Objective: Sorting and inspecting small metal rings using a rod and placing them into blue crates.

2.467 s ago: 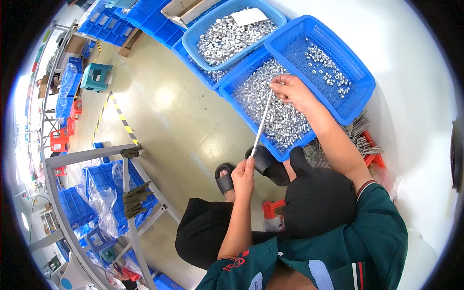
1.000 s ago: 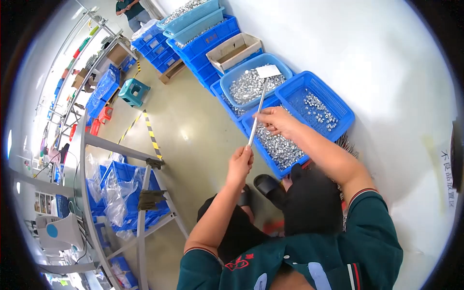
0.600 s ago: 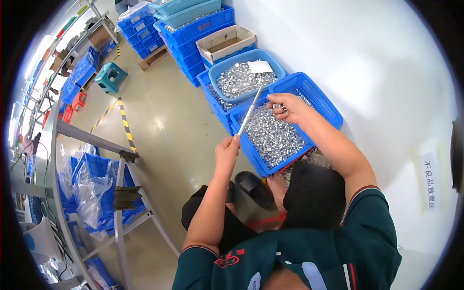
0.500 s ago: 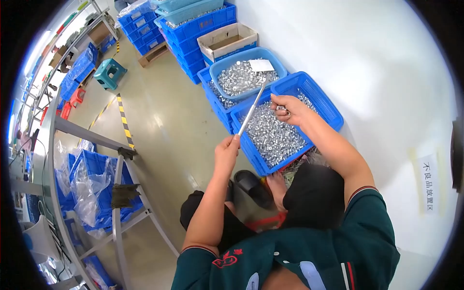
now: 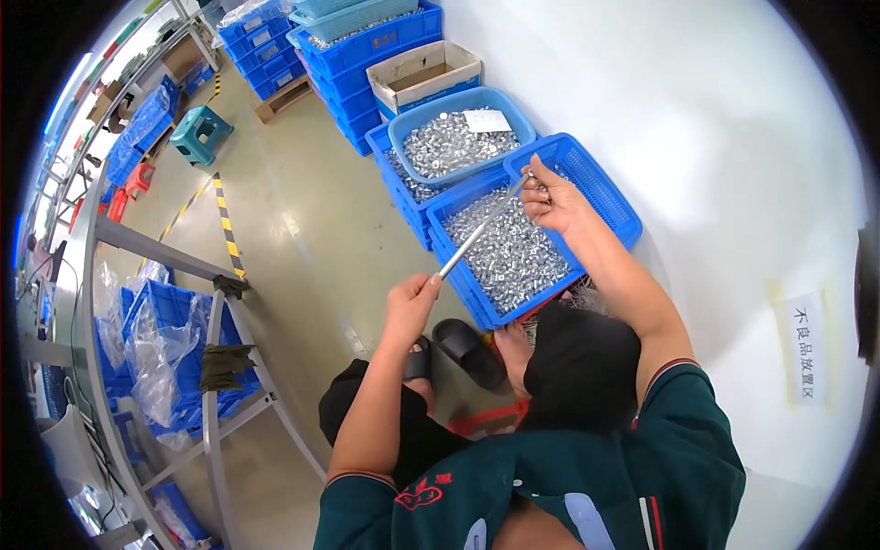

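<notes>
My left hand [image 5: 411, 305] grips the lower end of a thin silvery metal rod [image 5: 483, 229], which slants up and to the right. At the rod's upper end is my right hand [image 5: 555, 203], thumb and fingers closed in a pinch. Small shiny metal pieces show among its curled fingers; their exact shape is too small to tell. Both hands are above a blue plastic basket [image 5: 626, 213], where many small silvery metal parts [image 5: 513, 261] lie heaped.
Behind the basket, a light-blue tub [image 5: 524, 117] holds more metal parts and a white paper slip [image 5: 487, 121]. Farther back are an open carton [image 5: 390, 99] and stacked blue crates [image 5: 344, 69]. A metal frame [image 5: 170, 252] stands left, a white wall [image 5: 697, 137] right. Dark slippers [image 5: 469, 351] are below.
The rod's upper end has come to my right hand's fingertips, where before it stood apart from them. My left hand has shifted slightly left and lower.
</notes>
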Action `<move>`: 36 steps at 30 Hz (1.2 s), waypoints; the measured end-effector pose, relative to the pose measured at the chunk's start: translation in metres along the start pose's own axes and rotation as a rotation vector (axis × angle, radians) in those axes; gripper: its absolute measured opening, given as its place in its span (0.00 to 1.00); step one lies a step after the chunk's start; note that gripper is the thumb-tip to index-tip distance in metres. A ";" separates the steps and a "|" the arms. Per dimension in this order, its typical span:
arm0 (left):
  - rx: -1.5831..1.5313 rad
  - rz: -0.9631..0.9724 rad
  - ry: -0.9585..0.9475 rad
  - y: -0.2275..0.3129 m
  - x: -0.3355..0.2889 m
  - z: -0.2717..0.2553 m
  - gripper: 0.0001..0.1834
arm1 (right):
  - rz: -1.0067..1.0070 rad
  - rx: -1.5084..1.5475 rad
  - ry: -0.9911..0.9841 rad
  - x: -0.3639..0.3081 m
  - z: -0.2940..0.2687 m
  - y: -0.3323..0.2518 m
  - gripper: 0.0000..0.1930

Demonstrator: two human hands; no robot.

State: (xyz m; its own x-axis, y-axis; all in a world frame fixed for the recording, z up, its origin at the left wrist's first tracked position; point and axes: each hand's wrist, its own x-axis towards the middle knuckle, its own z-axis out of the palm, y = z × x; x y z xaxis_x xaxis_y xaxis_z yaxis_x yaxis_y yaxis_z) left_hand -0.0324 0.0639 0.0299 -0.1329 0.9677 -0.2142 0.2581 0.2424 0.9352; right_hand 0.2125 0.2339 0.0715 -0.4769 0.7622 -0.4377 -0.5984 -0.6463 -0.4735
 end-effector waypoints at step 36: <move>-0.303 -0.036 -0.004 0.000 0.021 0.027 0.18 | 0.033 -0.360 0.003 -0.001 0.014 -0.004 0.09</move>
State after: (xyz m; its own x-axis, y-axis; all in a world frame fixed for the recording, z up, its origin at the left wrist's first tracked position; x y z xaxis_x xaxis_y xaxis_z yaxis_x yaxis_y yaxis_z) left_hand -0.0095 0.0860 0.0176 -0.1332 0.9592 -0.2495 -0.0442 0.2458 0.9683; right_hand 0.2062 0.2359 0.0848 -0.4900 0.7408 -0.4595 -0.3172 -0.6425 -0.6976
